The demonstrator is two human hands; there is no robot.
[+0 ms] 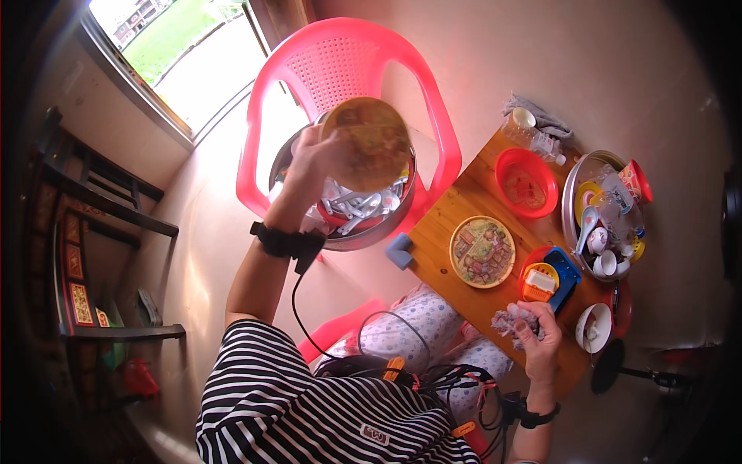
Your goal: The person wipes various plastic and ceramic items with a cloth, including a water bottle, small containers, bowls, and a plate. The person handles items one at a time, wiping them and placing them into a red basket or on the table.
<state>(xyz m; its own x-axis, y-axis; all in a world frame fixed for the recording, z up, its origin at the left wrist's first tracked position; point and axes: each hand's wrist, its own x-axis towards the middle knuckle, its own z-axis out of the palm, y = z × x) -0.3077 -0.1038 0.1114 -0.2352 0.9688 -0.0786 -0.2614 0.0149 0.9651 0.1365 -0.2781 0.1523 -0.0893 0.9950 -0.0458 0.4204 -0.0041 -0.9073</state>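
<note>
My left hand grips the edge of a round, brownish printed plate or lid, blurred and held above a deep metal basin. White spoons lie in the basin, partly hidden by the round piece. A crumpled greyish-pink cloth is bunched in my right hand over the near part of a wooden table. Flat on that table sits a similar round piece with a printed picture. Just past the cloth is a small stack of blue, orange and red plastic containers.
The basin rests on a red-pink plastic chair. A red bowl, a plastic bottle and a large metal bowl of dishes crowd the table's far side. A white bowl stands right. Cables cross my lap.
</note>
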